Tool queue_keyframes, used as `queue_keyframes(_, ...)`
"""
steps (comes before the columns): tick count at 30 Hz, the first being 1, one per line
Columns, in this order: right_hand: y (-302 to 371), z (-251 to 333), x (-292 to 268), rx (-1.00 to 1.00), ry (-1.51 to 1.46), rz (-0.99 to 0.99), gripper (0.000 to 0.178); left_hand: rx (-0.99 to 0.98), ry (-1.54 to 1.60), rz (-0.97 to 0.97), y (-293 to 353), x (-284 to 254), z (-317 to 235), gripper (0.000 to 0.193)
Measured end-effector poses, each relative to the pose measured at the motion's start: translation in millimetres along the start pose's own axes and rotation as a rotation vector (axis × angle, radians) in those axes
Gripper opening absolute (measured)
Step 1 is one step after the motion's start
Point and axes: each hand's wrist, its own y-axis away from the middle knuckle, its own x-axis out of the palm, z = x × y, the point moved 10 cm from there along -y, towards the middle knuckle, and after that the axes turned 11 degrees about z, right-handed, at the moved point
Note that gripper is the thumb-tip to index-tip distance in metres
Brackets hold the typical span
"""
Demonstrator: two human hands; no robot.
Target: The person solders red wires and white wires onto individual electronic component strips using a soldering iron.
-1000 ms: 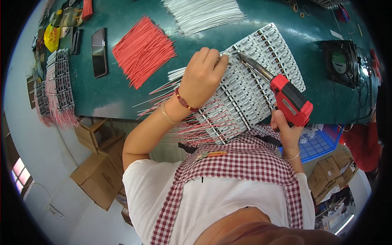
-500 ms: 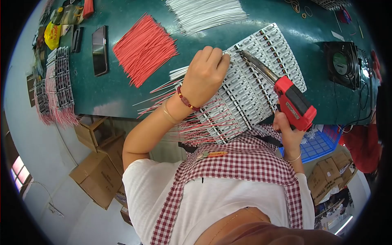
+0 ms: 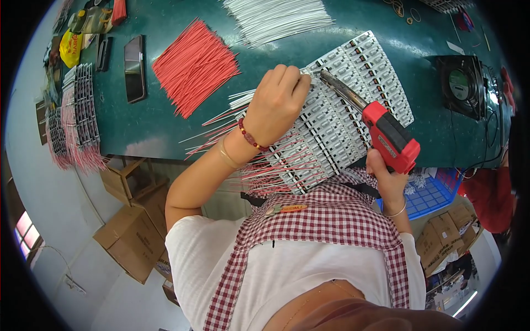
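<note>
Glossy green worktable (image 3: 124, 124) across upper view, pale wall (image 3: 33, 129) along left, bright window (image 3: 26, 230) at lower left, cardboard boxes (image 3: 130, 243) below table level at left, bright light strip (image 3: 468, 304) at lower right

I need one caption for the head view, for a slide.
Right hand holding a red soldering gun over white circuit boards, left hand near its tip.

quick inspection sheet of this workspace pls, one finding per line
surface: glossy dark-green tabletop
job's things: white rectangular circuit-board panel, pile of thin red wires, pile of thin white wires
clutter: black rectangular phone, yellow plastic bag
hands: right hand holds red-and-black plastic soldering gun; left hand curled at panel, any pinched item unclear
cables: thin black cable near black square-framed fan
surroundings: brown cardboard boxes, blue plastic basket beyond table edge
</note>
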Motion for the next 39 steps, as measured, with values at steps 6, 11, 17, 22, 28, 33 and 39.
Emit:
queue_keyframes(6,0,8,-1,-0.047,0.143,0.004,0.029,0.004,0.007,0.001,-1,-1,-1,0.029)
queue_keyframes(11,0,-1,0,0.039,0.102,0.042,0.028,-0.006,-0.014,0.010,-3,3,-1,0.029)
queue_keyframes(17,4,6,-6,-0.085,0.058,-0.038,0.032,-0.005,-0.031,0.005,-3,2,-1,0.028)
queue_keyframes(22,6,4,-3,-0.021,-0.047,-0.006,0.030,-0.010,-0.064,0.007,-2,3,-1,0.026)
queue_keyframes(28,8,1,-1,-0.002,-0.134,0.001,0.024,-0.015,-0.143,0.046,-3,8,-1,0.025)
queue_keyframes(33,0,8,6,-0.069,-0.075,0.010,0.022,0.038,-0.125,-0.035,0,5,-3,0.017)
queue_keyframes(39,-3,4,5,-0.053,0.164,0.050,0.031,-0.003,-0.082,0.004,-1,5,-2,0.024)
